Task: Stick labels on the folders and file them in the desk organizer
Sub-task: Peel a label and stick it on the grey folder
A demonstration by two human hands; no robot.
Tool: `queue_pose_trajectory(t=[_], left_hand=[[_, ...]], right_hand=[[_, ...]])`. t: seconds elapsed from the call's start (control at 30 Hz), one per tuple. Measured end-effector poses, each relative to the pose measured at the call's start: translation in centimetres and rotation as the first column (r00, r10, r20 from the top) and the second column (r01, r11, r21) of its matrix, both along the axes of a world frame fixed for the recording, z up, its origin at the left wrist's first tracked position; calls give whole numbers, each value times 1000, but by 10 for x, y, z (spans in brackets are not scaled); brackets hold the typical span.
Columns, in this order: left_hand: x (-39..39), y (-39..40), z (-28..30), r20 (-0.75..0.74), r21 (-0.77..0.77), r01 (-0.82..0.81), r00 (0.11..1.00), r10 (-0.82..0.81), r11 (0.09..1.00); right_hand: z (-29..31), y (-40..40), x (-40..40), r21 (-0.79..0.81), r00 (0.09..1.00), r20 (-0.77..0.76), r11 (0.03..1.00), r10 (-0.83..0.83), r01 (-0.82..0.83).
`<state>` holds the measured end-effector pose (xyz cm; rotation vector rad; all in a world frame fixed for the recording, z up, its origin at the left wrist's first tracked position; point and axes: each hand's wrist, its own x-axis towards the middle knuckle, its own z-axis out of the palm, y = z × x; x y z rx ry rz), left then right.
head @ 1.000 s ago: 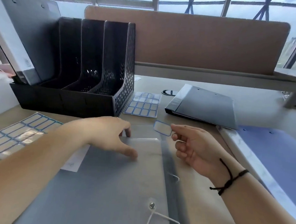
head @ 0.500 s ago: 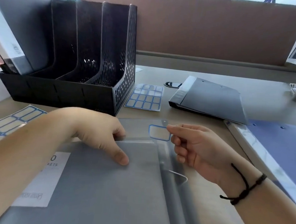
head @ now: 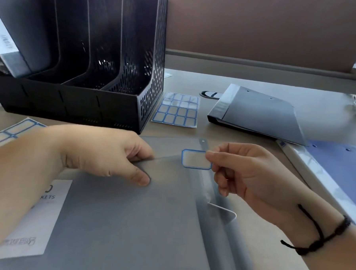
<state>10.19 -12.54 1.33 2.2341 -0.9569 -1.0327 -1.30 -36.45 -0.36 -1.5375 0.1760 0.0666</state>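
A grey translucent folder lies flat on the desk in front of me. My left hand rests on its top edge, thumb pressed on the cover and fingers curled over the edge. My right hand pinches a small white label with a blue border by its right end, just over the folder's top right corner. The black mesh desk organizer stands at the back left, with one grey folder upright in its leftmost slot.
A sheet of blue-bordered labels lies right of the organizer, another label sheet at the far left. A grey binder and a blue folder lie at the right. A brown partition closes off the desk's back.
My right hand has brought the label down and left, close over the folder's top right corner. My view has tilted down and moved nearer. My left hand stays on the folder.
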Motion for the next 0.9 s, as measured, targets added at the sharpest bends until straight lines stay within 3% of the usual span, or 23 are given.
queue_pose_trajectory(t=[0.2, 0.47, 0.57, 0.67, 0.9], left_hand=[[-4, -11, -6, 104, -119, -19, 994, 31, 993], [-3, -14, -7, 135, -141, -58, 988, 77, 988], [-6, -14, -5, 117, -148, -76, 989, 94, 986], [-6, -15, -6, 79, -159, -75, 993, 88, 984], [-6, -13, -7, 33, -186, -52, 998, 59, 981]], right_hand=[[3, 7, -5, -24, 997, 70, 999, 40, -39], [14, -2, -6, 4, 973, 197, 992, -122, 123], [12, -1, -7, -42, 986, 147, 995, -84, 91], [2, 8, -7, -190, 998, 61, 982, -1, 13], [-9, 14, -3, -332, 999, -33, 943, -29, 17]])
